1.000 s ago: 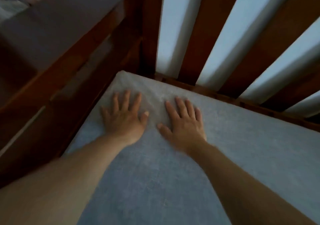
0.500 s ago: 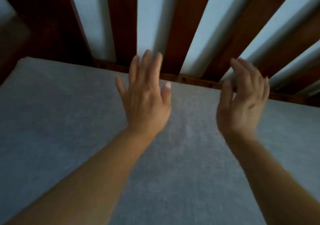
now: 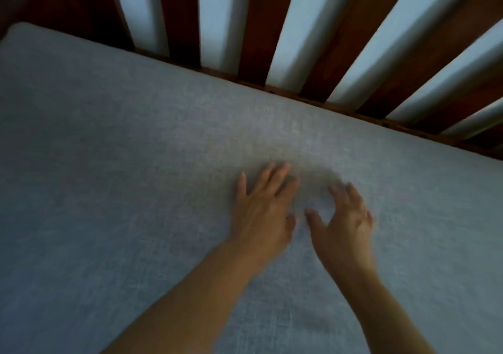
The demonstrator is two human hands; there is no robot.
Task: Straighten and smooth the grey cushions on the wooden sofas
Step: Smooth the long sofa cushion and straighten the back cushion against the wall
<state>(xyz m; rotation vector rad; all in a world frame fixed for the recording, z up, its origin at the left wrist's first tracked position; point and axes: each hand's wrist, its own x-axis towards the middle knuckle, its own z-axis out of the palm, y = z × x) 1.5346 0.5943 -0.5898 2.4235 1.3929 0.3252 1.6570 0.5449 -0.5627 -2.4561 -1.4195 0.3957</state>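
Right now I am looking down at both hands lying side by side on the grey cushion (image 3: pixel 136 190), which is filling nearly the whole view beneath and around them. My left hand (image 3: pixel 262 212) is lying palm down with its fingers straight and slightly spread, pointing toward the back of the sofa, and it is touching the fabric. My right hand (image 3: pixel 344 224) is sitting just beside it, thumb reaching toward the left one, fingers loosely arched and spread; it is blurred, so I cannot tell whether the palm is pressing the fabric or only the fingertips are meeting it. Neither hand is gripping anything. A soft shadow is falling on the cloth just ahead of the fingers. Beyond the hands, the cushion's far edge is running up against the wooden rail (image 3: pixel 340 108) of the sofa back, and dark wooden slats (image 3: pixel 255 21) are rising from it, with a pale wall (image 3: pixel 223 18) showing through the gaps. Far to the left of the hands, the cushion's rounded corner is showing against the dark frame.
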